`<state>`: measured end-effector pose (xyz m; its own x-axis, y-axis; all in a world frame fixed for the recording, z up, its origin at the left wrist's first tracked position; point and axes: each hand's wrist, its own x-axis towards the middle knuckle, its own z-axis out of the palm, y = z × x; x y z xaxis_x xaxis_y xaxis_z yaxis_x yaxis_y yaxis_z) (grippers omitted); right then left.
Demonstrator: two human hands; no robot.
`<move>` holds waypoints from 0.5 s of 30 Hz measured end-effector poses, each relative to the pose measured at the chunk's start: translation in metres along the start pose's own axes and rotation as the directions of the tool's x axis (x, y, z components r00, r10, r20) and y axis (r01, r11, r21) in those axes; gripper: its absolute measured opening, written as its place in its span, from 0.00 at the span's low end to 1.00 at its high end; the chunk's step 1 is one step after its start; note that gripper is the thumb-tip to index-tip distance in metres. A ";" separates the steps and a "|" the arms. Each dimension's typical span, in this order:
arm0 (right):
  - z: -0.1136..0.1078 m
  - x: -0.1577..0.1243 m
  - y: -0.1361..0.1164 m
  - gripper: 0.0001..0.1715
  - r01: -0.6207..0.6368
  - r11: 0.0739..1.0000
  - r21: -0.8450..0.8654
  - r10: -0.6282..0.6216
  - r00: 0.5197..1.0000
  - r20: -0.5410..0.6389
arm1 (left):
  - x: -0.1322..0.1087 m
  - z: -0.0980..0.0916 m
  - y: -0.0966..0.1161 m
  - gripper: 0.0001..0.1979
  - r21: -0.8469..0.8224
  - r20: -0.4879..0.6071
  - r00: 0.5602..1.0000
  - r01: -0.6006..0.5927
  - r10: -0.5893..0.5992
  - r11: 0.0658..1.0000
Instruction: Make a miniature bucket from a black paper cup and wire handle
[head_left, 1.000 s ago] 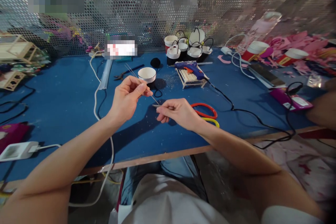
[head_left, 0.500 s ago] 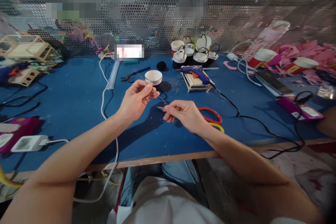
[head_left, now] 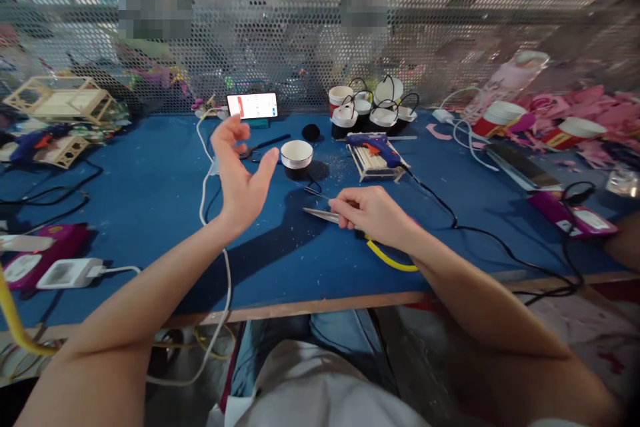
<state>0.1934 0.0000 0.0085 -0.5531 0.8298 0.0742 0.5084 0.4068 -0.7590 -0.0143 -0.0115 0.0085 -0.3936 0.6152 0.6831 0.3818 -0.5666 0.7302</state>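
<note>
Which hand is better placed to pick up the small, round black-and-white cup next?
Left, probably: the left hand is open, seemingly empty and looks close to the cup. The right hand is occupied, holding pointed, yellow-handled metal scissors and a thin strand.

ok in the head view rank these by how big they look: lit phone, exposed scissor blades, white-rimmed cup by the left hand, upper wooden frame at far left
1. Upper wooden frame
2. Lit phone and white-rimmed cup, too close to rank: phone wider, cup taller
3. Exposed scissor blades
</note>
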 end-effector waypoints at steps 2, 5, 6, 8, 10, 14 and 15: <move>-0.006 0.004 -0.008 0.18 0.027 0.998 -0.051 -0.026 0.999 0.020 | 0.001 -0.004 0.012 0.25 0.126 0.200 0.935 -0.322 0.294 0.938; -0.015 0.012 -0.023 0.16 0.109 0.989 -0.101 -0.103 0.993 0.065 | -0.005 -0.003 0.019 0.11 0.134 0.670 0.684 -0.493 0.288 0.859; -0.018 0.016 -0.028 0.17 0.135 0.984 -0.117 -0.125 0.988 0.088 | -0.006 -0.002 0.019 0.07 0.158 0.740 0.636 -0.482 0.220 0.862; -0.024 0.028 -0.038 0.17 0.173 0.979 -0.107 -0.155 0.975 0.157 | -0.004 -0.002 0.013 0.07 0.224 0.765 0.635 -0.418 0.106 0.880; -0.029 0.048 -0.047 0.20 0.208 0.976 -0.058 -0.196 0.965 0.174 | 0.005 -0.005 0.004 0.08 0.262 0.703 0.709 -0.330 0.055 0.907; -0.023 0.114 -0.061 0.16 0.290 0.936 -0.200 -0.306 0.950 -0.057 | 0.039 -0.020 -0.024 0.07 0.231 0.369 0.927 -0.027 -0.062 0.973; -0.016 0.133 -0.064 0.12 0.276 0.921 -0.275 -0.300 0.953 -0.049 | 0.048 -0.024 -0.032 0.07 0.181 0.297 0.946 0.080 -0.132 0.980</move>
<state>0.0981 0.0908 0.0772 -0.6474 0.6869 0.3301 0.4968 0.7089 -0.5007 -0.0657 0.0226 0.0180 -0.1743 0.8194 0.5461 0.4938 -0.4071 0.7684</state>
